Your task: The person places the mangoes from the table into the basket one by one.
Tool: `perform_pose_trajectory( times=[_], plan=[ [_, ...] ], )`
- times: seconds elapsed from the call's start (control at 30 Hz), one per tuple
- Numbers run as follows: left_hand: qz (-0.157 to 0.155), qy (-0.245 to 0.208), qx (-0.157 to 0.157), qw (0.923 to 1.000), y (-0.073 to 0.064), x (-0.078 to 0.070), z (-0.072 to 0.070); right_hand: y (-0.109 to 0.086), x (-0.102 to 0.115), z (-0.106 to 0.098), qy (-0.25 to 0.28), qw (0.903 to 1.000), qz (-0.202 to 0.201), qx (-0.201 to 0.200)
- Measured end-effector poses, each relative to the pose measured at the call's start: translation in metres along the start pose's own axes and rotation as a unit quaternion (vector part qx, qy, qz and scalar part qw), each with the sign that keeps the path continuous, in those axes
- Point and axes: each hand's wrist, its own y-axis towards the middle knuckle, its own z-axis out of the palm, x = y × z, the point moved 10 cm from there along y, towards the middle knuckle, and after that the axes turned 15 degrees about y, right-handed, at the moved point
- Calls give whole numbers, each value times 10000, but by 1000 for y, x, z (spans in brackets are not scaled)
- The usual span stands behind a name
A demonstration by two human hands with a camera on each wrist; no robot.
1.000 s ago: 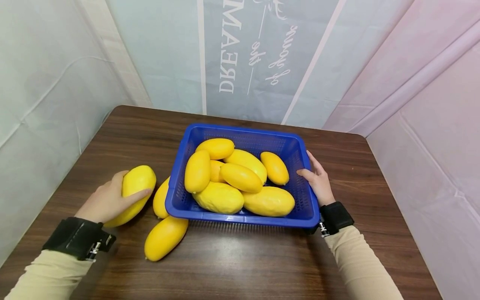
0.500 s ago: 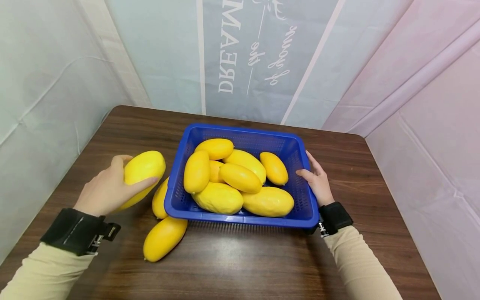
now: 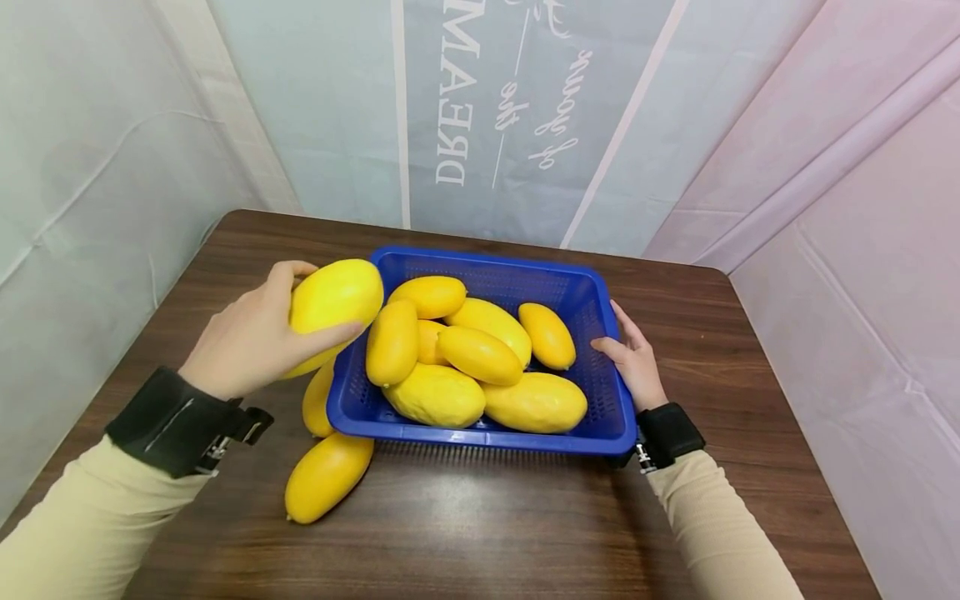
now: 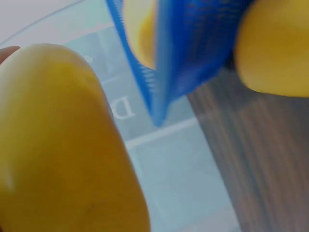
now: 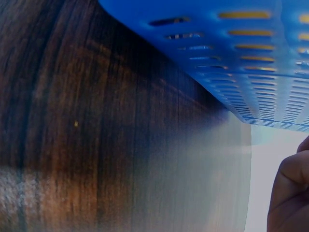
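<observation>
My left hand (image 3: 251, 333) holds a large yellow melon (image 3: 337, 300) up at the left rim of a blue plastic basket (image 3: 480, 437). Its thumb lies along the near side and its fingers go round the back, partly hidden. The melon (image 4: 58, 145) fills the left of the left wrist view. On the right, my right hand (image 3: 636, 362) grips the basket's side wall, thumb inside and fingers outside. Inside the basket lie several yellow melons, such as a wrinkled one (image 3: 438, 396) at the front and a smaller one (image 3: 480, 354) on top.
Two more yellow melons lie on the dark wood table (image 3: 480, 533), one (image 3: 330, 477) by the basket's front left corner, the other (image 3: 318, 404) partly hidden beside its left wall. A printed cloth (image 3: 495, 125) hangs behind the table, with pale sheeting on both sides.
My left hand has lifted its melon off the table's left side and carried it up and right to the basket's rim. The right hand stays on the basket.
</observation>
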Motion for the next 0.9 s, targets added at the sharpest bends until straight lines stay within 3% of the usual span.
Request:
perform_pose_trajectory(
  times=[0.2, 0.37, 0.7, 0.9],
  plan=[
    [218, -276, -164, 9992, 10, -25, -11, 0, 0, 0, -4, 10000, 49, -11],
    [322, -486, -205, 9981, 18, -44, -10, 0, -1, 0, 48, 10000, 73, -9],
    [689, -680, -290, 9949, 48, -84, 8, 1, -2, 0, 102, 9999, 46, 42],
    [927, -587, -267, 9936, 57, -105, 20, 1, -1, 0, 27, 10000, -18, 16]
  ],
)
